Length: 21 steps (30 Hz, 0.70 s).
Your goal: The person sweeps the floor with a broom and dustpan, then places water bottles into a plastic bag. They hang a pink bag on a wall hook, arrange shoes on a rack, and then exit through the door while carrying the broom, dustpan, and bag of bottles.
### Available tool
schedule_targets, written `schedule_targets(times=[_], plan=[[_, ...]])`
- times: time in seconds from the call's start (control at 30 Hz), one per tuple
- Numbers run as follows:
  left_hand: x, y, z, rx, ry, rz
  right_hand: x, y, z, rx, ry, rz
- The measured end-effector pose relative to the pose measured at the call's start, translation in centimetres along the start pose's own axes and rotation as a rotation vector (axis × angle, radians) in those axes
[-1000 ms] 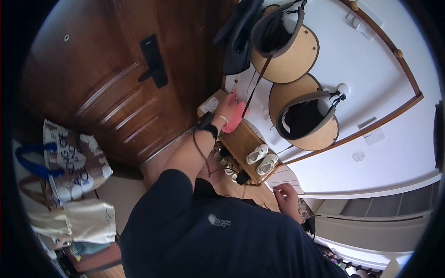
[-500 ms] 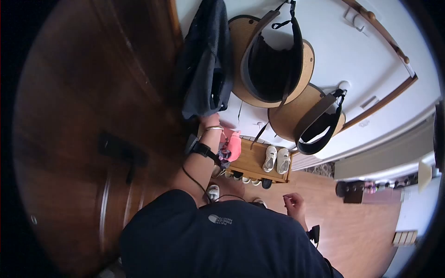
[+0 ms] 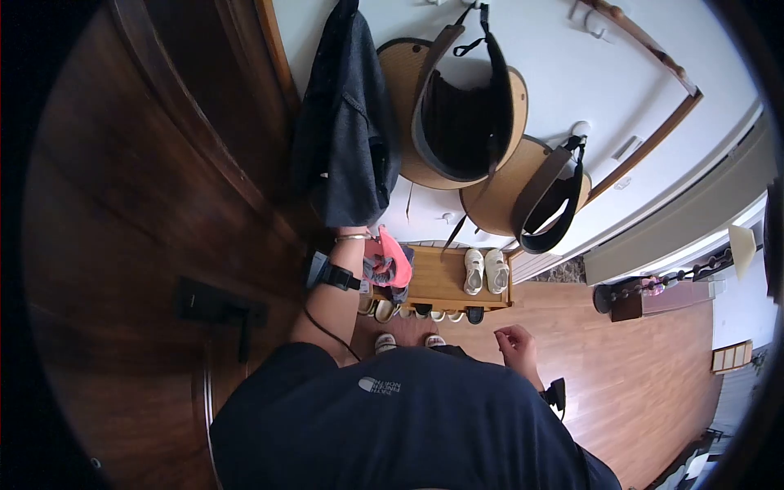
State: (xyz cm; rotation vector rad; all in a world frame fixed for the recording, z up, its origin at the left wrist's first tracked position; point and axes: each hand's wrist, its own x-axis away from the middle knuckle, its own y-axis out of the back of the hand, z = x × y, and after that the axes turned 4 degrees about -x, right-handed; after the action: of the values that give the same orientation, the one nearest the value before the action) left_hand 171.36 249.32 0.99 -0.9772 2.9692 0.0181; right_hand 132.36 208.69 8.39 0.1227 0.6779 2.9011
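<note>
A dark grey garment (image 3: 355, 139) hangs on the white wall beside the brown door. My left hand (image 3: 352, 231) reaches up to its lower end; the cloth covers the fingers, so their grip is hidden. Just below that wrist, pink and grey cloth (image 3: 392, 261) lies on the left end of a wooden shoe rack (image 3: 441, 273). My right hand (image 3: 518, 346) hangs low over the floor, its fingers curled together with nothing in them.
Two straw visors (image 3: 518, 106) (image 3: 498, 196) hang right of the garment. White shoes (image 3: 485, 271) stand on the rack, with several more beneath. The door's black handle (image 3: 220, 308) is at left, a wooden frame (image 3: 645, 159) on the right wall.
The view has shifted, showing more of the floor and both feet. My left wrist and the garment's lower end sit further left and slightly lower in view; the right hand remains curled.
</note>
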Motion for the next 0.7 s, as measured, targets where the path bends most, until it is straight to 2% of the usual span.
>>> schedule_targets(times=[0.13, 0.2, 0.23, 0.27, 0.33, 0.37, 0.43, 0.47, 0.5, 0.57, 0.67, 0.7], plan=[[7.2, 3.1, 3.4, -0.301, -0.012, 0.092, -1.6, 0.2, -0.3, -0.013, 0.009, 0.022], [12.6, 3.2, 6.8, -0.485, -0.022, 0.252, -2.7, 0.6, 0.4, -0.017, 0.010, 0.019], [17.1, 3.5, 2.7, 0.483, 0.207, 0.158, -3.2, 0.5, 1.6, -0.109, 0.012, 0.069], [19.3, 4.3, 2.5, 0.451, 0.107, 0.287, -3.8, 0.4, 2.9, -0.201, 0.016, 0.120], [25.5, 5.3, -7.0, 0.452, 0.508, 0.138, -4.7, 0.8, 5.2, -0.216, 0.026, 0.172], [26.6, 5.6, -9.0, 0.449, 0.509, 0.143, -5.4, 1.1, 6.3, -0.163, 0.079, 0.242], [28.1, 5.7, -11.8, 0.344, 0.364, 0.601, -7.3, 1.5, 8.5, -0.086, 0.242, 0.330], [28.1, 4.9, -15.1, 0.308, 0.324, 0.708, -8.6, 1.7, 9.9, -0.062, 0.352, 0.348], [28.3, 4.5, -17.8, 0.226, 0.163, 0.820, -9.2, 2.0, 11.3, -0.075, 0.424, 0.391], [28.8, 4.4, -24.6, 0.222, 0.130, 0.923, -9.5, 2.4, 14.1, -0.067, 0.605, 0.424], [27.5, 2.8, -32.6, 0.531, -0.030, 1.217, -10.0, 3.3, 19.6, 0.054, 0.903, 0.408], [27.7, 2.7, -34.2, 0.609, -0.050, 1.251, -9.3, 2.8, 20.2, 0.006, 0.910, 0.350]])
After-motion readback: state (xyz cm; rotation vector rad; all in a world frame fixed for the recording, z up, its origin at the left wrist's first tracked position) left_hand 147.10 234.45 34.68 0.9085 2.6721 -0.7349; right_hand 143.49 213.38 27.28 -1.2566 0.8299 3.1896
